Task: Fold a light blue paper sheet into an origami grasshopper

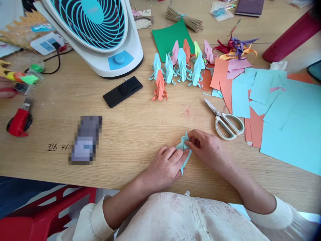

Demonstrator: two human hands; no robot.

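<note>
Folded paper: a small light-blue piece of origami paper, creased into pointed flaps, right at the near side of the desk in the middle, between both hands.
Left hand: gripping the near part of the piece, fingers laid over it so it's pinned pretty low to the wood. Can't really see what's going on underneath.
Right hand: thumb and finger pinched on the far right flap, the rest of the fingers curled in.
Handling: gonna guess it weighs basically nothing. Looks thin but crisp, stiffer where the layers stack up, and probably easy to crumple or tear at those skinny points. Don't think it'd be too slippery, though something that light could skate around if nobody's pinning it.
Where to hold: I'd keep one hand on the thick folded middle and pinch flaps close to their crease with fingertips, not yank on the tips.
Scissors: lying partly open just beyond the right hand, nothing touching the handles from the hands' side.
Paper pile: light-blue sheets and orange sheets overlapping on the right.
Origami figures: a bunch of light-blue ones plus an orange one at the near left of the group, farther out on the desk.
</note>
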